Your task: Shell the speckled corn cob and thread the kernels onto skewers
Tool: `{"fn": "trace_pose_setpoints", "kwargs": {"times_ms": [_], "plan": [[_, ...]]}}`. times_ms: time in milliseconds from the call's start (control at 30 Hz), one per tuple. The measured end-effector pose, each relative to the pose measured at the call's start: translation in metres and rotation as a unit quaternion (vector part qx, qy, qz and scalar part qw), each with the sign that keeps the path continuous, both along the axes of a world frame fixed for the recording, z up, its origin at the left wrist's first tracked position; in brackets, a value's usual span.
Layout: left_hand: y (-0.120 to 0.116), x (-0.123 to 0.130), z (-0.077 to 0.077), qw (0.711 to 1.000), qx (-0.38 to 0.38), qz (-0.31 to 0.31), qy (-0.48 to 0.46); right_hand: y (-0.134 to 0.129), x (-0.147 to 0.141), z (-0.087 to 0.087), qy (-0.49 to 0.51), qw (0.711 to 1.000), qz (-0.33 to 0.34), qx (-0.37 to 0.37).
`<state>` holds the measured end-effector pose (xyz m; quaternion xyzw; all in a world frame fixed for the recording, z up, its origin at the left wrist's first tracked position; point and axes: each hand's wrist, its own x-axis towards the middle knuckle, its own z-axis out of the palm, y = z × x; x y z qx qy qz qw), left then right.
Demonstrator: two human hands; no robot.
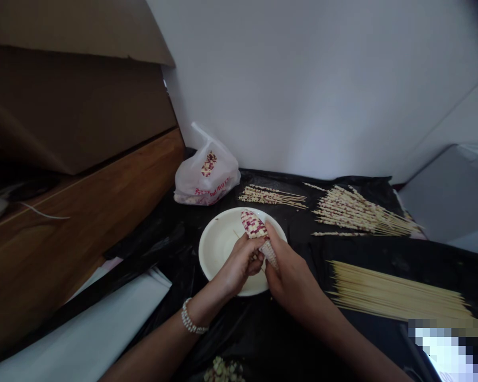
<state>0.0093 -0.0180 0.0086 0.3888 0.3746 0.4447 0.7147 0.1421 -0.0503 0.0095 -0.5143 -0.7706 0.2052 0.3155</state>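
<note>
Dim overall, soft glow on wall (326, 122)

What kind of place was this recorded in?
Likely an improvised indoor work corner, perhaps in a home, though I can't be sure: black plastic sheeting covers the work surface, thin wooden skewers lie in bunches near a pale bowl, and a large cardboard box sits at the left.
</note>
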Motion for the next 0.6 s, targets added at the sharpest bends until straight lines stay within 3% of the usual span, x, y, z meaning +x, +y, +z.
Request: {"fn": "trace_pose_setpoints", "kwargs": {"times_ms": [400, 600], "plan": [[-0.0003, 0.0002, -0.0006, 0.999, -0.015, -0.011, -0.043, -0.0006, -0.0001, 0.0062, -0.043, 0.999, -0.014, 0.009], [0.0005, 0.0010, -0.0012, 1.000, -0.026, 0.010, 0.003, -0.0004, -0.0005, 0.0036, -0.011, 1.000, -0.001, 0.014]]}}
